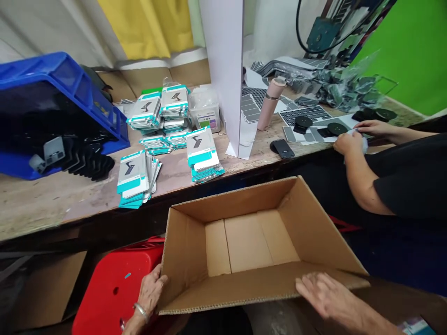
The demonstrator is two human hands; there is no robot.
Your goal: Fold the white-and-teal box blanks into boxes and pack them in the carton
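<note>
Far left, a blue bin (70, 83) sits tilted on the workbench (52, 200), dark metal brackets (87, 163) spilling out of its mouth. Right of it, stacks of flat teal-and-white retail packs (138, 179), several piles, some fanned out, a clear plastic tub (206, 111) behind them. Under the bench edge, a red stool (111, 284) with a brown carton (38, 288) beside it.

Left hand (150, 291), bracelet on the wrist, grips the left near corner of the open cardboard box (251, 242), thumb on the outer wall. The box is empty, bottom flaps showing, tilted with its opening toward the camera, held below the bench and in front of it, partly over the stool. Right hand (323, 291) lies flat, fingers spread, on the near flap at the right side, pressing rather than clenching.

Step in hand, as a judgement: positioning or steadying the empty box, nothing loaded yet. Next move likely calls for setting the box level and stable, then freeing one hand while the other keeps the wall from folding; the near flap looks loose.

Further right, a white divider panel (226, 70) stands on the bench, then a pink bottle (268, 102), a dark phone (283, 149), grey sticker sheets (307, 114). Far right, a co-worker in a black sleeve (408, 177) has both hands (349, 139) at black round discs (337, 129). Green backdrop (415, 51) behind.
</note>
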